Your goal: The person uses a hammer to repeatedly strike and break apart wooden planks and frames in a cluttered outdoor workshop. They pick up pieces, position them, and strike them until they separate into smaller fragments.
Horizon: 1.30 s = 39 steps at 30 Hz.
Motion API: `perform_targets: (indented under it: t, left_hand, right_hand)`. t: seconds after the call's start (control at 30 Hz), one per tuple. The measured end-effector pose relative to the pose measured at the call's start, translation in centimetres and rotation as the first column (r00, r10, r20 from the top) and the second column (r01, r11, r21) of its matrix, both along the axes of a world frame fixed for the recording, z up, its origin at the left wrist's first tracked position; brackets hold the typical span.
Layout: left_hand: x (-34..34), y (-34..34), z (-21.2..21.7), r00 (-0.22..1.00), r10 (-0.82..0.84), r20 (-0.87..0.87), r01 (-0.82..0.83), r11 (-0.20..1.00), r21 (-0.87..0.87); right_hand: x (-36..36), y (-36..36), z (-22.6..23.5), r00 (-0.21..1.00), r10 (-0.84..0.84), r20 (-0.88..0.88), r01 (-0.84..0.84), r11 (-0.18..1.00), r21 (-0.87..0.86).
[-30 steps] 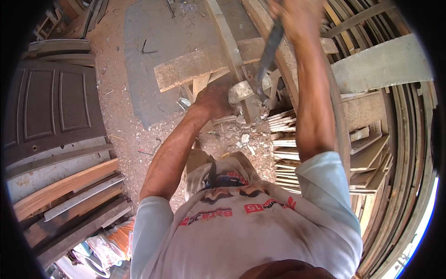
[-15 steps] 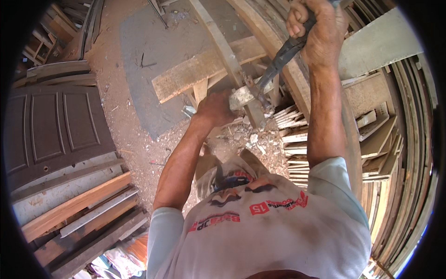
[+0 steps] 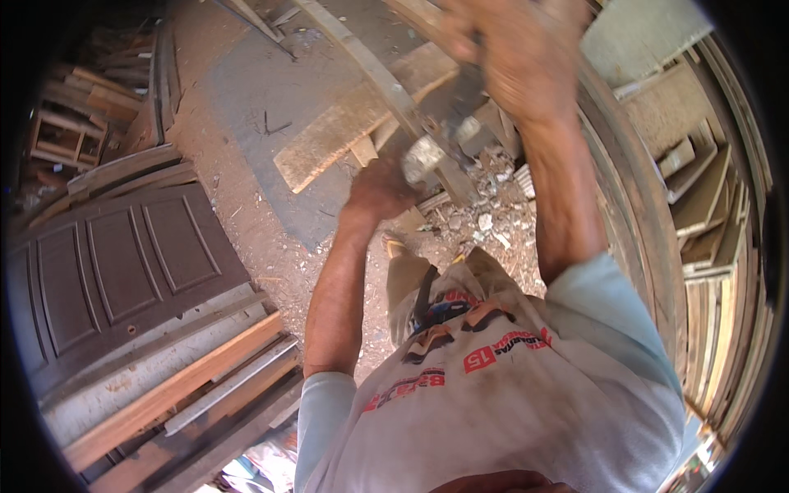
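My left hand [image 3: 380, 191] is closed round a short pale piece of wood [image 3: 424, 158], whose rough whitish end sticks out past my fist. This piece rests across a long narrow wooden beam [image 3: 393, 94]. My right hand [image 3: 530, 62] is raised at the top right, smeared by motion, with its fingers curled round the dark handle of a hammer [image 3: 470, 130]. The blurred hammer head is close to the beam, just right of the pale piece. A wide plank [image 3: 329, 140] lies under the beam.
Brown panelled door [image 3: 123, 263] and stacked boards [image 3: 181, 378] lie at the left. Long curved planks [image 3: 633, 164] and shelf-like wooden boxes [image 3: 703, 197] stand at the right. Wood chips [image 3: 485, 222] litter the ground by my feet. More timber [image 3: 82, 115] is piled at the far left.
My right hand has moved slightly left with the hammer and is now blurred. My left hand still grips the pale piece. The whole view has shifted and turned a little.
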<state>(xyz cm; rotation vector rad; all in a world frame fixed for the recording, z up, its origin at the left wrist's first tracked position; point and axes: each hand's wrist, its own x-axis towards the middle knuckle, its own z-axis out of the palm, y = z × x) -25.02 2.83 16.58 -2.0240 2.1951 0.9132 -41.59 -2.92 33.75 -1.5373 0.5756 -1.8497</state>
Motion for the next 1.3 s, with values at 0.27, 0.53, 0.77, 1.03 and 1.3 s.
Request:
perform_targets:
  t: [0.27, 0.53, 0.77, 1.03, 1.3]
  left_hand:
    - [-0.5, 0.0, 0.5, 0.997, 0.027, -0.066, -0.025, 0.999, 0.029]
    - [-0.9, 0.2, 0.2, 1.0, 0.01, 0.006, -0.01, 0.997, -0.08]
    - [-1.1, 0.7, -1.6, 0.997, 0.015, 0.074, -0.007, 0.995, -0.099]
    - [-0.7, 0.3, -0.2, 1.0, -0.018, 0.024, 0.017, 0.999, 0.035]
    - [-0.5, -0.1, -1.3, 0.996, -0.072, 0.06, 0.075, 0.996, -0.048]
  right_hand:
    - [2.6, -4.8, 3.0, 0.885, -0.083, -0.458, 0.241, 0.923, 0.298]
    - [0.1, -3.0, 2.6, 0.963, -0.14, -0.232, 0.153, 0.987, 0.039]
    - [-4.9, 2.1, -2.7, 0.995, 0.056, 0.081, -0.045, 0.991, -0.128]
    - [-3.1, 3.7, -1.4, 0.99, 0.14, -0.007, -0.14, 0.99, 0.034]
    - [-6.2, 5.7, -4.2, 0.938, 0.278, 0.207, -0.256, 0.959, -0.125]
